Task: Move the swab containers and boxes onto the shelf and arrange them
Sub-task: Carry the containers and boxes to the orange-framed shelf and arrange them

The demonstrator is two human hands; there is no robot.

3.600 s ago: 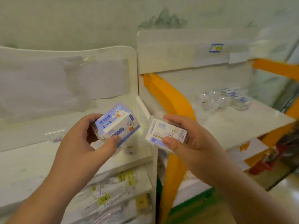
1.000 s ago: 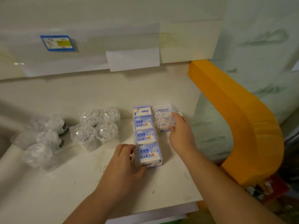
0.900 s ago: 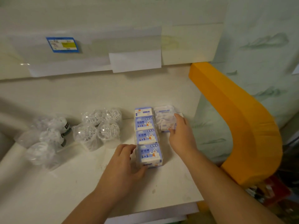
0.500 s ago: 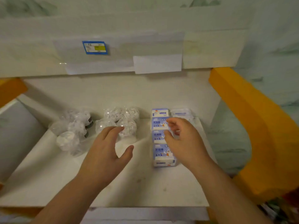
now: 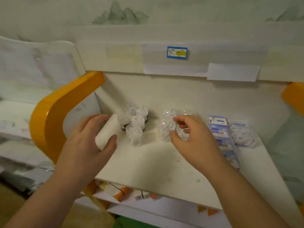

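Note:
On the white shelf (image 5: 156, 163) stand two clear-wrapped bundles of round swab containers, one at the back left (image 5: 135, 124) and one in the middle (image 5: 167, 129). A row of blue swab boxes (image 5: 221, 135) runs front to back on the right. A clear packet (image 5: 241, 134) lies beside the row. My left hand (image 5: 88, 145) hovers open, fingers spread, just left of the left bundle. My right hand (image 5: 194, 139) has its thumb and forefinger curled loosely at the right side of the middle bundle, and the fingers stay apart.
Orange curved brackets flank the shelf at the left (image 5: 54, 116) and the far right (image 5: 294, 97). A blue price label (image 5: 177, 53) sits on the upper shelf edge. Small packets (image 5: 125, 193) lie on the shelf below. Another white shelf unit stands to the left.
My right hand has left the blue boxes and moved left to the middle bundle. My left hand has shifted left toward the other bundle. The view has swung left.

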